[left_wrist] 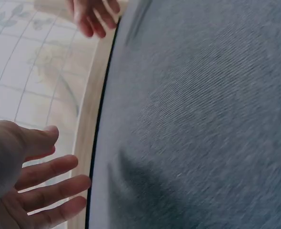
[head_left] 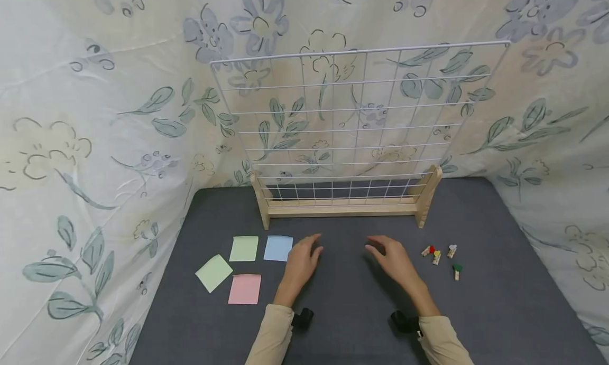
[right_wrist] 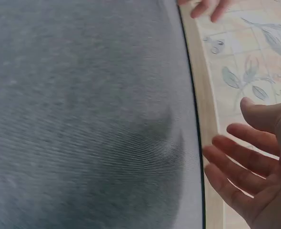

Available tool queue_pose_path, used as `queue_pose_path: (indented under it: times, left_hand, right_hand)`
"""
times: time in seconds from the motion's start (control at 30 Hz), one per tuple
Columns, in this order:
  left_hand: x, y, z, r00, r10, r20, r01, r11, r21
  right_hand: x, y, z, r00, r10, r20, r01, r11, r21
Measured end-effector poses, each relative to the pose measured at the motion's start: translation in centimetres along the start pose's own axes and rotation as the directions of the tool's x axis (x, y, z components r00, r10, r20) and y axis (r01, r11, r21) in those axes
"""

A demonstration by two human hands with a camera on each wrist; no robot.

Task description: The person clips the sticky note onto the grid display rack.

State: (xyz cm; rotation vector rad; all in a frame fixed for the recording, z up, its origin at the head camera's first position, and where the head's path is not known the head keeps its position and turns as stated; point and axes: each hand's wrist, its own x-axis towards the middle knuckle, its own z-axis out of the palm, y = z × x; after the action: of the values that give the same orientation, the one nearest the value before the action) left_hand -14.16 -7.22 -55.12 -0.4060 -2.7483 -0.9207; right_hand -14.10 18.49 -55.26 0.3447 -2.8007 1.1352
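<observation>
My left hand (head_left: 302,260) hovers over the dark table, just right of a blue sticky note (head_left: 278,248), with its fingers loosely bent and nothing in them. Across from it, my right hand (head_left: 391,258) is held in the same relaxed way, holding nothing. Left of the blue note lie a green note (head_left: 244,249), a second, tilted green note (head_left: 213,273) and a pink note (head_left: 245,289). Several small clothespins lie to the right of my right hand, among them a green-topped one (head_left: 457,272), a yellow one (head_left: 436,257) and a white one (head_left: 452,251).
A white wire grid (head_left: 361,110) stands upright in a wooden base (head_left: 342,211) at the table's back. Floral cloth (head_left: 114,143) hangs behind and at both sides. The dark tabletop (head_left: 352,323) stretches between and in front of my hands.
</observation>
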Motion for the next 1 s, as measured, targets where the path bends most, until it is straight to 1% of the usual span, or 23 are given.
queue_pose_path:
  times: [0.13,0.23,0.33,0.47,0.6,0.77,0.9,1.0]
  left_hand:
    - [0.3,-0.5,-0.9,0.999,-0.007,-0.043,0.004,0.998,-0.061]
    - [0.4,-1.1,-1.7,0.998,-0.028,-0.063,0.022,0.996,-0.091]
    - [0.4,-2.1,-2.6,0.993,-0.083,-0.079,0.075,0.992,-0.099]
    - [0.0,-3.9,-4.0,0.981,-0.159,-0.113,0.145,0.982,-0.118]
    - [-0.6,-5.4,-5.3,0.963,-0.224,-0.148,0.203,0.968,-0.144]
    - [-2.0,-7.1,-7.0,0.933,-0.299,-0.199,0.28,0.952,-0.121]
    - [-3.4,-8.6,-8.1,0.91,-0.351,-0.221,0.334,0.936,-0.111]
    - [-4.5,-9.6,-8.8,0.891,-0.385,-0.241,0.371,0.923,-0.105]
  right_hand:
    - [0.2,0.1,-1.0,1.0,-0.008,-0.016,0.009,0.996,0.092]
    - [0.1,0.3,-1.8,1.0,0.007,-0.017,-0.005,0.994,0.112]
    - [0.1,0.8,-2.2,1.0,0.028,-0.015,-0.026,0.993,0.112]
    - [-0.2,1.8,-2.3,0.999,0.048,-0.013,-0.046,0.991,0.123]
    - [-0.5,2.9,-2.9,0.996,0.081,-0.031,-0.077,0.99,0.121]
    - [-1.2,4.0,-4.8,0.99,0.113,-0.08,-0.106,0.991,0.083]
    - [-2.2,5.0,-6.6,0.981,0.16,-0.113,-0.151,0.985,0.08]
    - [-3.1,5.9,-7.8,0.968,0.208,-0.142,-0.198,0.977,0.082]
